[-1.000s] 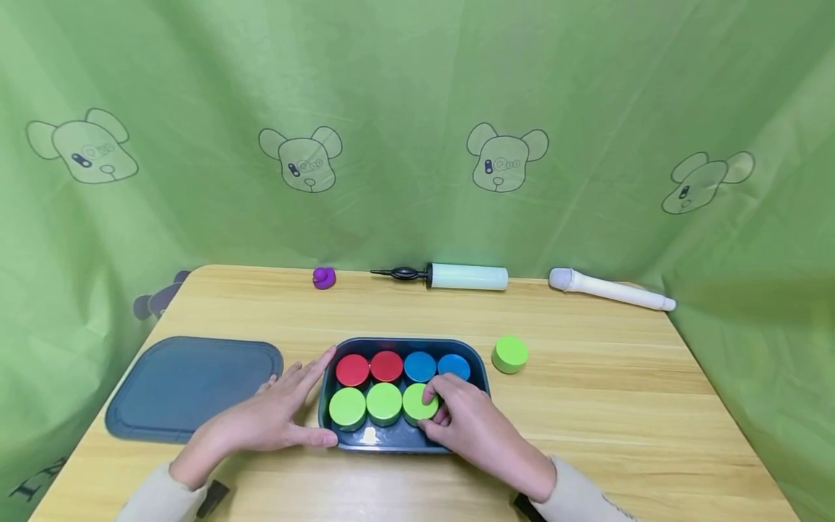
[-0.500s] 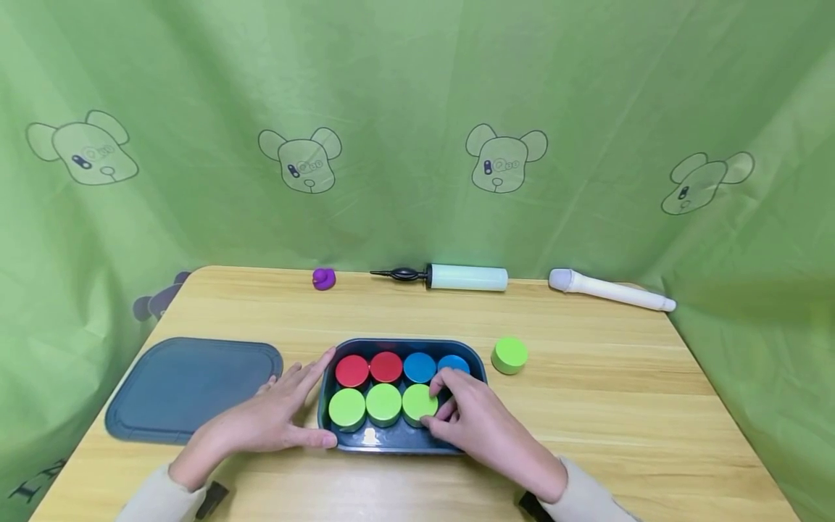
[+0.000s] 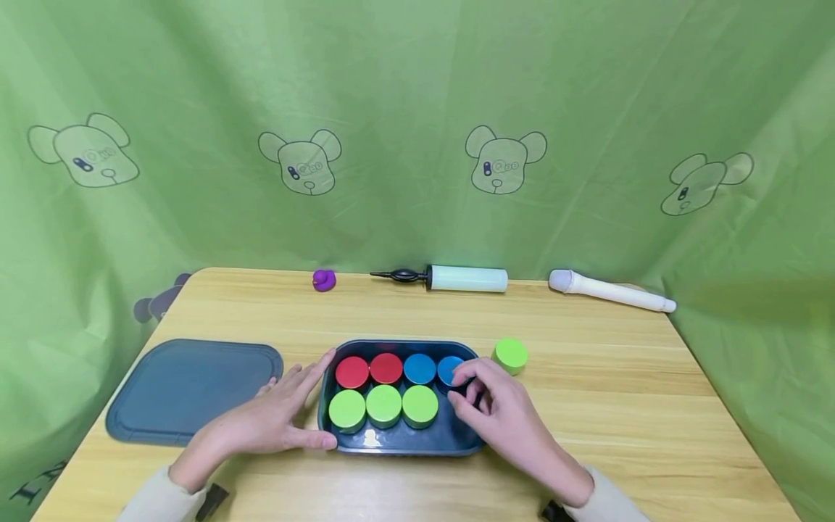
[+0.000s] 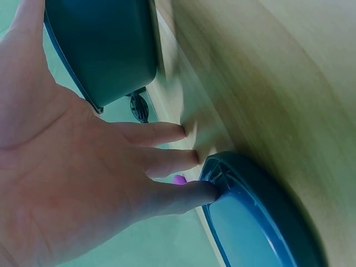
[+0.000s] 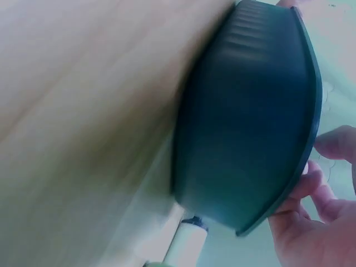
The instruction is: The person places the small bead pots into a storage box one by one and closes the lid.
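A dark blue rectangular box [image 3: 459, 433] holds two red round blocks [image 3: 386, 369], two blue ones [image 3: 420, 369] and three green ones [image 3: 383, 405]. My left hand [image 3: 274, 417] spreads along its left end, thumb and index finger at the rim. In the left wrist view, the little finger of that hand [image 4: 83, 161] reaches the edge of a flat dark lid [image 4: 245, 228]. My right hand [image 3: 505, 406] hovers over the box's right end with loosely bent fingers and nothing between them, its fingertips near the right blue block. Another green block [image 3: 510, 355] sits on the table outside the box.
Along the back of the wooden table [image 3: 620, 406] lie a purple rubber duck [image 3: 323, 280], a hand pump [image 3: 466, 278] and a white microphone [image 3: 613, 290]. A green curtain [image 3: 404, 87] hangs behind the table and at both sides.
My right hand has let go of the rightmost green block in the front row and shifted right, uncovering the box's front right corner. My left hand has stayed put.
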The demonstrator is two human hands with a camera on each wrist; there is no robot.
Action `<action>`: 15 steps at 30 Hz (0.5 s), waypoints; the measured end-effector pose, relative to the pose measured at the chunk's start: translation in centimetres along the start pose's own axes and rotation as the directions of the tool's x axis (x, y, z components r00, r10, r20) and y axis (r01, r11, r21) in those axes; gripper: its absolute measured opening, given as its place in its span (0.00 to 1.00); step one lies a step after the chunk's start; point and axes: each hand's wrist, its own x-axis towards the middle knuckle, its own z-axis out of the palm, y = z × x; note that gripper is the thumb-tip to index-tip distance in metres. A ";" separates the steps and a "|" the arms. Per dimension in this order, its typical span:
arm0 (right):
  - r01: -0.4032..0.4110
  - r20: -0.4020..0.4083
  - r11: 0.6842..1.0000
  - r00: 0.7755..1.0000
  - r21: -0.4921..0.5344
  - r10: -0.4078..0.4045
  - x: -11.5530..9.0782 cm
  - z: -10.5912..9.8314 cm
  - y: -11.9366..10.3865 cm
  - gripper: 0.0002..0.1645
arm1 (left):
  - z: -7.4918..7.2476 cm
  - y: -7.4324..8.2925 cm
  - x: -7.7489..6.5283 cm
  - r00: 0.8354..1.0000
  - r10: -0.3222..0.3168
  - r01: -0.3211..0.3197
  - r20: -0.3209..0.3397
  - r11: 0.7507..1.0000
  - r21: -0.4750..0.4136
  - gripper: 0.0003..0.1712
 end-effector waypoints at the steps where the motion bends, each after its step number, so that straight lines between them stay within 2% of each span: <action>1: -0.014 -0.013 1.000 1.000 -0.004 0.014 0.0 -0.2 0.2 0.15 | 0.0 0.0 0.0 1.000 -0.001 0.001 0.000 1.000 0.000 0.71; 6: -0.062 -0.072 0.997 0.996 -0.044 0.059 0.0 -1.6 1.3 0.13 | -0.1 0.0 0.0 1.000 -0.009 0.009 0.002 1.000 -0.005 0.72; 10: -0.075 -0.116 0.994 0.991 -0.081 0.065 0.1 -2.7 2.6 0.13 | 0.0 0.0 0.1 1.000 -0.011 0.011 0.005 1.000 -0.009 0.72; 12: -0.079 -0.129 0.993 0.989 -0.086 0.067 0.0 -3.1 3.4 0.13 | 0.0 0.0 0.1 1.000 -0.012 0.012 0.006 1.000 -0.011 0.72; 15: -0.121 -0.135 0.990 0.985 -0.070 0.111 0.0 -3.7 4.1 0.12 | 0.1 0.0 0.1 1.000 -0.015 0.015 0.000 1.000 -0.011 0.72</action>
